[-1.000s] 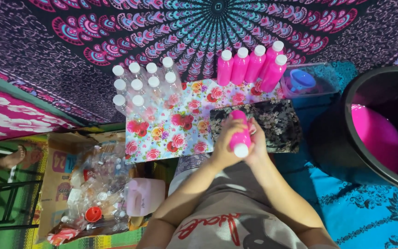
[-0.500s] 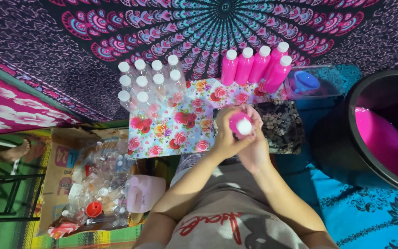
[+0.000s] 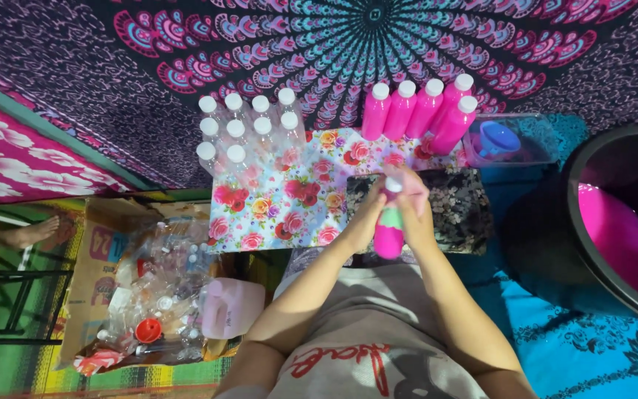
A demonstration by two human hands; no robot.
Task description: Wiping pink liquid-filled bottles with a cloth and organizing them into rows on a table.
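Gripping a pink bottle [image 3: 388, 236] in both hands, left hand [image 3: 367, 222] and right hand [image 3: 416, 210] closing around it, over the flowered mat [image 3: 275, 207] (white cap [image 3: 393, 185] up). Risking, likely: tilting, leaking pink liquid onto lap, or knocking the filled bottles [image 3: 419, 111].

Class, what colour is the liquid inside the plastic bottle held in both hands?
Bright pink, in the white-capped plastic bottle between the left hand and right hand; head view.
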